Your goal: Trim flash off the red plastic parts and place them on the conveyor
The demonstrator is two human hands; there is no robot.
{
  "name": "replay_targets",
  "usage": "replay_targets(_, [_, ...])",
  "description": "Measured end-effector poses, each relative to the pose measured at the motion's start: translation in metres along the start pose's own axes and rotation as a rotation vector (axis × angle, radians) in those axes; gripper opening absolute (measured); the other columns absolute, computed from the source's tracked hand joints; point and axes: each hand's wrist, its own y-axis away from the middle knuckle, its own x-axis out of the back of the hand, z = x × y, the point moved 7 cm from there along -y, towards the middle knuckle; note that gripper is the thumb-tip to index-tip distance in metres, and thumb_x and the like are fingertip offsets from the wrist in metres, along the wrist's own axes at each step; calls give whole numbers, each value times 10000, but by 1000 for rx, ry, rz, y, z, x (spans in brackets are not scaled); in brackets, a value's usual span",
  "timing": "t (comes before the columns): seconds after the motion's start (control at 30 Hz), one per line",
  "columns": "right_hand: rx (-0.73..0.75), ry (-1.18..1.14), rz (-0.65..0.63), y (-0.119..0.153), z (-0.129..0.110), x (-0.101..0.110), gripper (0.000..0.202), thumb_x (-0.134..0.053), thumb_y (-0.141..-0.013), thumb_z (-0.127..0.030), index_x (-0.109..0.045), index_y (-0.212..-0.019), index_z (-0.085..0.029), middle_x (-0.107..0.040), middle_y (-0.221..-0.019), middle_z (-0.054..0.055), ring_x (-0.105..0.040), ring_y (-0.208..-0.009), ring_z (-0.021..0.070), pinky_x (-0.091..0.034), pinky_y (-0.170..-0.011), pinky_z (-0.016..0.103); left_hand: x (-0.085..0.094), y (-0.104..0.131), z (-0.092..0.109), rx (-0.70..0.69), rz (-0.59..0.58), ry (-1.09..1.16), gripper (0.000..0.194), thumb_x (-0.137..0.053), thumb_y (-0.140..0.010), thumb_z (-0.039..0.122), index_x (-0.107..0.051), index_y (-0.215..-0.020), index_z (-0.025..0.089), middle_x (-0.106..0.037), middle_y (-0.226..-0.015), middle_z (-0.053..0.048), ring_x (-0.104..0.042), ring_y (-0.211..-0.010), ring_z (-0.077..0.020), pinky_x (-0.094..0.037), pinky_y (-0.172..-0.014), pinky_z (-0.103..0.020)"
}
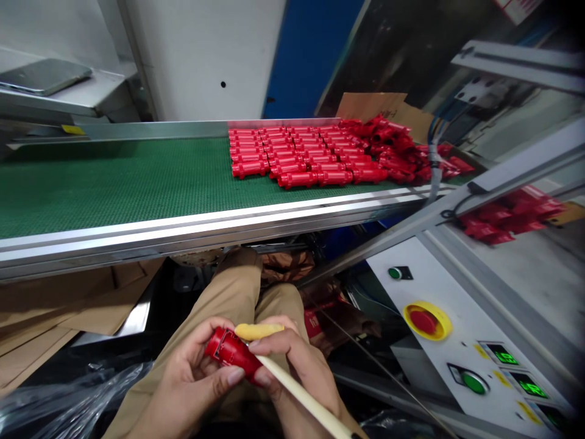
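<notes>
My left hand (192, 378) is closed around one end of a red plastic cylindrical part (233, 352), held tilted above my lap. In my right hand (297, 366) is a slim cream-handled tool (301, 393). Its handle slopes down to the lower right, and its working end is hidden near the red part. A yellow finger cover (258, 331) is on a right-hand finger, close over the part. My right fingertips also touch the part's lower end.
Ahead runs a green conveyor belt (114, 183) with a metal edge. Rows of similar red parts (311, 155) lie on it, with a loose heap (393, 146) to their right. A control panel (439, 341) with an emergency stop button (423, 320) stands at right. Flattened cardboard (73, 299) lies at left.
</notes>
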Motion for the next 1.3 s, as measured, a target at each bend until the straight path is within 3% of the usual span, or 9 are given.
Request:
replay_targets(0.2, [-123,-203,66,0,2,-1,215,-659,-1017,-421,-712,-1126,-244,-720,-1165,105,-713,-1061,247,-555,-891,330,-6,-1,2,56,-39,97,458,-991,-642,231,-737,-1023,211,-806,-902,-42,-736,-832,-186,-590,-793,-279])
replay_targets(0.33, [-208,-396,85,-2,11,1,210,-734,-977,-414,-731,-1073,-227,-766,-1120,97,-732,-1043,232,-564,-893,319,-8,-2,0,72,-89,120,437,-973,-673,217,-742,-1043,221,-805,-909,-48,-737,-823,-201,-588,-779,-307])
replay_targets(0.57, [-436,-857,6,-10,35,-4,315,-857,-858,-446,-717,-967,-186,-805,-983,102,-753,-882,205,-558,-847,308,-12,-4,-4,111,-289,76,417,-936,-735,288,-729,-1086,198,-815,-971,-94,-745,-854,-212,-576,-805,-312])
replay_targets(0.67, [-441,-1040,-62,-12,33,3,321,-845,-842,-506,-687,-888,-230,-781,-829,54,-748,-803,216,-583,-800,345,-12,-5,1,78,-309,44,453,-921,-753,312,-694,-1131,206,-819,-998,-116,-749,-856,-222,-579,-776,-312])
replay_targets(0.73, [-343,-923,-30,-14,29,20,298,-801,-873,-539,-697,-888,-259,-758,-791,34,-741,-797,226,-593,-781,366,-7,-6,7,27,-238,7,456,-924,-748,307,-674,-1120,224,-832,-1008,-121,-767,-878,-246,-594,-787,-329])
replay_targets(0.83, [-114,-267,53,-13,16,45,108,-767,-946,-360,-778,-1005,-271,-789,-950,70,-748,-917,239,-591,-835,366,4,-5,19,-72,-58,-107,402,-927,-741,284,-674,-1051,245,-843,-1041,-102,-792,-896,-265,-617,-801,-327])
replay_targets(0.93, [137,196,13,-6,-7,39,292,-741,-931,-115,-775,-1185,-254,-793,-1111,101,-745,-993,248,-602,-863,357,10,0,34,-251,90,-282,359,-939,-714,267,-713,-993,260,-844,-1045,-75,-794,-948,-278,-628,-819,-302])
replay_targets(1.1, [340,242,-65,0,-23,19,447,-705,-950,-85,-690,-1364,-251,-789,-1110,103,-728,-963,257,-626,-841,387,6,9,47,-510,131,-479,293,-912,-736,217,-790,-988,304,-845,-1029,-45,-784,-986,-263,-605,-916,-299])
replay_targets(1.3, [366,352,-145,-2,-20,12,474,-727,-962,-100,-657,-1402,-262,-794,-1130,97,-716,-993,246,-626,-872,378,2,16,51,-650,115,-523,328,-887,-747,147,-815,-1007,333,-855,-1022,-41,-786,-992,-283,-617,-888,-328])
